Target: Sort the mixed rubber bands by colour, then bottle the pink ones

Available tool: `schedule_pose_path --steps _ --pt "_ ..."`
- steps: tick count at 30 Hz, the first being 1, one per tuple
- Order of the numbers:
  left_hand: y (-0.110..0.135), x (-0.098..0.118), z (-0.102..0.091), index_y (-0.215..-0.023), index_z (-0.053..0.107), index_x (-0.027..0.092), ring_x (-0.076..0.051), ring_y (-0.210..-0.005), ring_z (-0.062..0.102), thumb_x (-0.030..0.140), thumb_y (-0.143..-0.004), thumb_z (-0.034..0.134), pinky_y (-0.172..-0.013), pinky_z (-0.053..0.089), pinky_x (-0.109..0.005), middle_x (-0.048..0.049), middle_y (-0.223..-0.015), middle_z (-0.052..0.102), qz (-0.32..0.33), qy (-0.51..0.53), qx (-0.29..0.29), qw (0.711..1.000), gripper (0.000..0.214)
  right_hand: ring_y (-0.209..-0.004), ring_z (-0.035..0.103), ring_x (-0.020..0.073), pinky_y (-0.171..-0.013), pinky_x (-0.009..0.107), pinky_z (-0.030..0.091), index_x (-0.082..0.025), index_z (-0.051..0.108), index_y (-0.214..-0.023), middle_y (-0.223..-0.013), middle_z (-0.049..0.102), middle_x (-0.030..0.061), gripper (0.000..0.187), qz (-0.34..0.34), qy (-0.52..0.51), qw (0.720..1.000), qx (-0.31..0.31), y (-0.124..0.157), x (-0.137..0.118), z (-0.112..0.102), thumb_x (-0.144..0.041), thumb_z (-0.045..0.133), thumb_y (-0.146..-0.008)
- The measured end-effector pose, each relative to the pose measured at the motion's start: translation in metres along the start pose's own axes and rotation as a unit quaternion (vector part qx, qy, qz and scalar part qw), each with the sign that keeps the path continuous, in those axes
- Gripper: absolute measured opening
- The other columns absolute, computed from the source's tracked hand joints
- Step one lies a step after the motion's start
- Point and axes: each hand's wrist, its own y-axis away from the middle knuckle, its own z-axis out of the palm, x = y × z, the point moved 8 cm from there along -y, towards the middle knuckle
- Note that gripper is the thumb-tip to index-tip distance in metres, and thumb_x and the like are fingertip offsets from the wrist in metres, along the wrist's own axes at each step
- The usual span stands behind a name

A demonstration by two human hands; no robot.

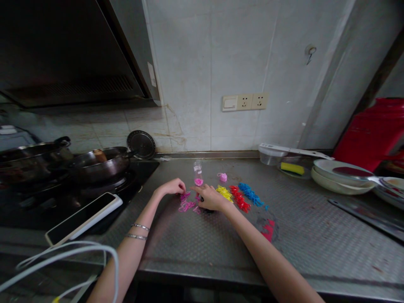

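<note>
Loose pink rubber bands (187, 205) lie on the metal counter between my hands. My left hand (173, 186) is at their upper left edge with its fingers curled down; what the fingertips pinch, if anything, is too small to make out. From the right, my right hand (212, 198) reaches over the bands, index finger stretched out to the left and its lower fingers partly hidden. Just beyond the hands is a small clear bottle (198, 170) with pink bands at its bottom. A pink cap (222, 177) with a loop lies right of it.
Yellow (224, 193), red (240, 198) and blue rubber bands (250, 194) lie in separate piles on the right. A phone (82, 219) and pans (101, 166) are at left, with a white cable (78, 247) in front. Bowls (342, 181) and a yellow sponge (292, 168) stand at right.
</note>
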Motion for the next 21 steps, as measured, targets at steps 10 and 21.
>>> schedule_pose_path --steps 10,21 --pt "-0.003 0.010 0.006 -0.099 0.059 0.012 -0.010 -0.048 0.047 0.022 -0.057 0.054 -0.045 0.033 -0.018 0.0015 -0.057 0.057 -0.003 0.011 0.008 1.000 0.043 -0.092 0.051 0.0158 -0.077 0.025 0.035 -0.027 0.041 -0.122 -0.094 0.060 0.0026 0.052 -0.005 -0.036 0.999 0.003 -0.003 0.001 0.005 -0.012 0.043 -0.073" --pt "-0.011 0.018 0.013 -0.067 0.065 0.010 -0.010 -0.050 0.049 0.021 -0.059 0.052 -0.048 0.034 -0.018 -0.0025 -0.057 0.061 0.013 -0.047 0.050 0.998 0.019 -0.104 0.042 0.0197 -0.084 0.031 0.031 -0.025 0.047 -0.117 -0.108 0.054 0.0070 0.040 0.016 0.010 1.000 -0.002 -0.001 -0.002 0.002 -0.017 0.044 -0.078"
